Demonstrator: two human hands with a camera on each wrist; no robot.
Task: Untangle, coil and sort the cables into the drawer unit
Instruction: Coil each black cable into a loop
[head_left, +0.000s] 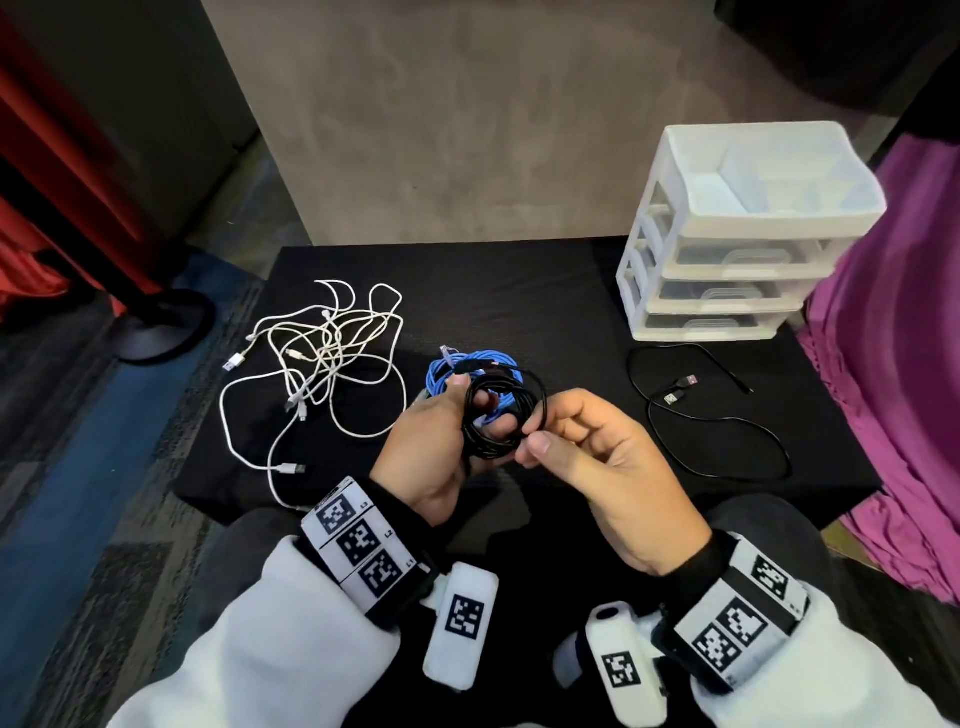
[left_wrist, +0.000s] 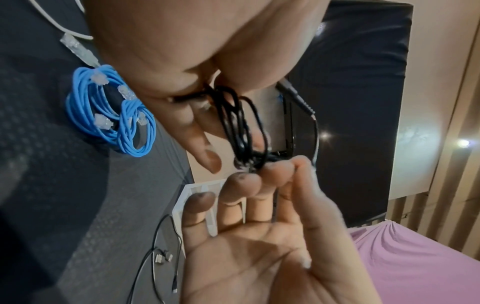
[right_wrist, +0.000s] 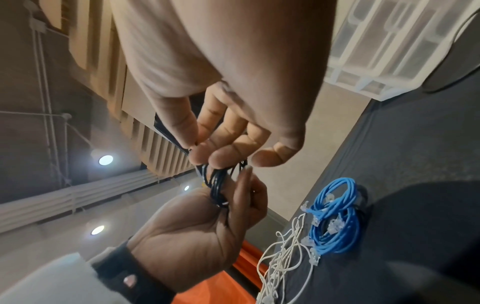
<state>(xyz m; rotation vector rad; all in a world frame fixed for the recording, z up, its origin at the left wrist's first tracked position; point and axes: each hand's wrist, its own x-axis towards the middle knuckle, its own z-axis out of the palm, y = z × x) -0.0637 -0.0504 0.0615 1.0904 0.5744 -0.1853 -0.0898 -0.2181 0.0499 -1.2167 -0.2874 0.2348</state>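
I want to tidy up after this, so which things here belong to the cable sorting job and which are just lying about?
Part of the job:
- black coiled cable, held by left hand and right hand
- blue coiled network cables
- tangled white cables
- loose thin black cable
- white plastic drawer unit

Just lying about:
- purple cloth
- black round stand base

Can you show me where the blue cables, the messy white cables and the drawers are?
Coiled blue cables (right_wrist: 335, 218): right wrist view, on the coil's strands.
Tangled white cables (head_left: 332, 358): head view, middle of the tangle.
White plastic drawer unit (head_left: 748, 257): head view, top drawer's front.
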